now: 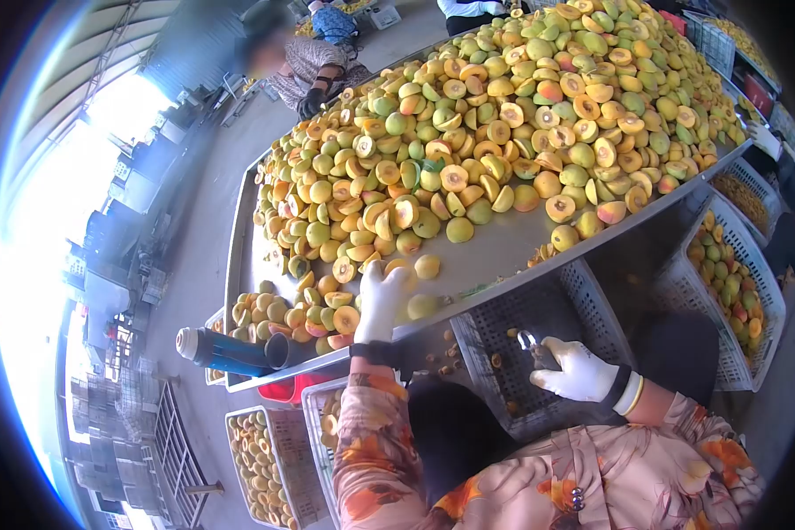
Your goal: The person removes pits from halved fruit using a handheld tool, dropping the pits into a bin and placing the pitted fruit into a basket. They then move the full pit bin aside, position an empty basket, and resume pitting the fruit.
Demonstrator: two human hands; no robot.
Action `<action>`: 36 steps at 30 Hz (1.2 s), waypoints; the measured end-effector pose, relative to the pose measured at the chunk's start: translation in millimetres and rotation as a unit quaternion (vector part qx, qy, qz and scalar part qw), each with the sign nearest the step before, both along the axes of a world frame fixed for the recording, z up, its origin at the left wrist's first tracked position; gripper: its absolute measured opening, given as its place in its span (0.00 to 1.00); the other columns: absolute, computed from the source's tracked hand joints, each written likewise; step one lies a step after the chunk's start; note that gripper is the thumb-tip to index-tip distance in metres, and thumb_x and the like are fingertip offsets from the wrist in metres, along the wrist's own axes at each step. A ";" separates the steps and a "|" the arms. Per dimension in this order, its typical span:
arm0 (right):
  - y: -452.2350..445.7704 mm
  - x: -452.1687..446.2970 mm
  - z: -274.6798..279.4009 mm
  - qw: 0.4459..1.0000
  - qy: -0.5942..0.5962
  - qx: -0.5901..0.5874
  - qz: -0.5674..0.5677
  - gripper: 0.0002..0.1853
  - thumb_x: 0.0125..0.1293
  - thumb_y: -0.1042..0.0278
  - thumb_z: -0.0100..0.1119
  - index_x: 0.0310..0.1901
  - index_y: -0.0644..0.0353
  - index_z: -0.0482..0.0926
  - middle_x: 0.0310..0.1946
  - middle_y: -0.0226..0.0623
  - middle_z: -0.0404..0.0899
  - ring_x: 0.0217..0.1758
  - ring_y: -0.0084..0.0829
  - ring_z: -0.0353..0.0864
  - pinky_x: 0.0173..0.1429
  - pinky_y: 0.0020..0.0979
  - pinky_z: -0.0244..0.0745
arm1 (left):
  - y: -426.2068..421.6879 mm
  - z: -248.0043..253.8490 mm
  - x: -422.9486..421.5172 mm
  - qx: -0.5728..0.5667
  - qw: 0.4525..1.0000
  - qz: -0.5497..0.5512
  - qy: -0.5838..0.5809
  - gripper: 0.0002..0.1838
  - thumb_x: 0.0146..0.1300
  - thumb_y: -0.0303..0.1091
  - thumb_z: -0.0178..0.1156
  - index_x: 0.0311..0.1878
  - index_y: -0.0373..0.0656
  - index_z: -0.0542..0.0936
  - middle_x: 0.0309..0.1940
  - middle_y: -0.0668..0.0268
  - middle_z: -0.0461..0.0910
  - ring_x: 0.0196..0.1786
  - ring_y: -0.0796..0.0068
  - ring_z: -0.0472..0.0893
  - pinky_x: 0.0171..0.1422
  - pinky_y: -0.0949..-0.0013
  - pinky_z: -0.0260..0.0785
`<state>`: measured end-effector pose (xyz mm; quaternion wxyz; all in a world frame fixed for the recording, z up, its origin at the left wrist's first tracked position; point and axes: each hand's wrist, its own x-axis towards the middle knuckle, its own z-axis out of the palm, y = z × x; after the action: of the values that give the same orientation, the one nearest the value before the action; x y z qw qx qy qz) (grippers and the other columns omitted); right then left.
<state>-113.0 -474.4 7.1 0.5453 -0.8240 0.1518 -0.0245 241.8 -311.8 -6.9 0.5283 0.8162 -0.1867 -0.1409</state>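
A large heap of halved and whole yellow-green fruit [455,177] covers the metal table [503,256]. My left hand [382,300], in a white glove, reaches over the table's near edge and touches fruit at the front of the heap; its fingertips are partly lost among the pieces, and whether it grips one I cannot tell. My right hand [579,371], also gloved in white, is closed around a small tool [539,351] with a curved metal end. That hand is over a dark, mostly bare grey crate [521,336] below the table edge.
A blue bottle [225,349] lies at the table's near left corner. Fruit crates stand at lower left [261,468] and right [724,291]. A person [314,71] works across the table; another's gloved hand [762,140] shows at the right edge.
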 end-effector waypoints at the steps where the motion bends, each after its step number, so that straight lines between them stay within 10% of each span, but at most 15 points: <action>1: 4.3 0.5 3.4 0.999 -0.040 -0.010 -0.004 0.18 0.62 0.62 0.67 0.45 0.66 0.75 0.33 0.59 0.82 0.41 0.61 0.84 0.44 0.50 0.76 | 2.5 24.0 -28.5 -0.103 0.992 0.003 0.071 0.16 0.59 0.34 0.65 0.46 0.34 0.78 0.40 0.55 0.84 0.40 0.64 0.84 0.47 0.64 0.78; 3: 14.9 5.4 22.4 0.997 -0.067 -0.037 0.022 0.17 0.63 0.64 0.66 0.46 0.66 0.73 0.31 0.59 0.82 0.40 0.61 0.84 0.43 0.52 0.77 | 13.3 35.5 -68.9 -0.287 0.940 -0.059 0.173 0.12 0.66 0.30 0.62 0.48 0.35 0.75 0.40 0.58 0.84 0.42 0.72 0.85 0.46 0.70 0.78; 11: 71.1 10.4 66.5 0.964 -0.236 -0.116 0.040 0.16 0.64 0.69 0.65 0.47 0.65 0.71 0.31 0.56 0.83 0.36 0.59 0.85 0.37 0.50 0.78 | 30.0 116.6 -239.9 -0.337 0.924 -0.068 0.167 0.22 0.76 0.44 0.57 0.59 0.33 0.77 0.44 0.56 0.86 0.41 0.70 0.85 0.47 0.67 0.79; 27: 83.3 -36.5 77.2 0.970 -0.197 -0.047 0.133 0.15 0.65 0.68 0.64 0.49 0.67 0.76 0.36 0.49 0.84 0.38 0.45 0.88 0.43 0.43 0.80 | 40.9 121.1 -289.9 -0.347 0.936 -0.033 0.051 0.18 0.75 0.41 0.59 0.47 0.32 0.85 0.34 0.57 0.88 0.33 0.73 0.84 0.39 0.71 0.77; 33: 56.9 -42.4 96.2 0.936 0.033 0.258 0.238 0.14 0.63 0.66 0.67 0.46 0.64 0.77 0.31 0.33 0.80 0.33 0.21 0.78 0.38 0.27 0.74 | 17.9 128.5 -295.6 -0.366 0.920 -0.095 0.102 0.18 0.75 0.40 0.57 0.45 0.31 0.85 0.34 0.55 0.87 0.33 0.70 0.85 0.39 0.68 0.78; 36: 47.0 -49.2 97.7 0.854 0.048 0.451 0.255 0.09 0.63 0.70 0.65 0.37 0.65 0.75 0.19 0.32 0.73 0.15 0.20 0.67 0.20 0.25 0.61 | 11.0 133.2 -295.9 -0.394 0.889 -0.159 0.173 0.21 0.77 0.44 0.54 0.45 0.30 0.83 0.34 0.54 0.86 0.32 0.68 0.85 0.39 0.67 0.78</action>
<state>-162.2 -427.5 104.8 0.8361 -0.4978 -0.0435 0.2264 -54.1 -300.9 126.3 0.8006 0.4633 -0.2599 -0.2773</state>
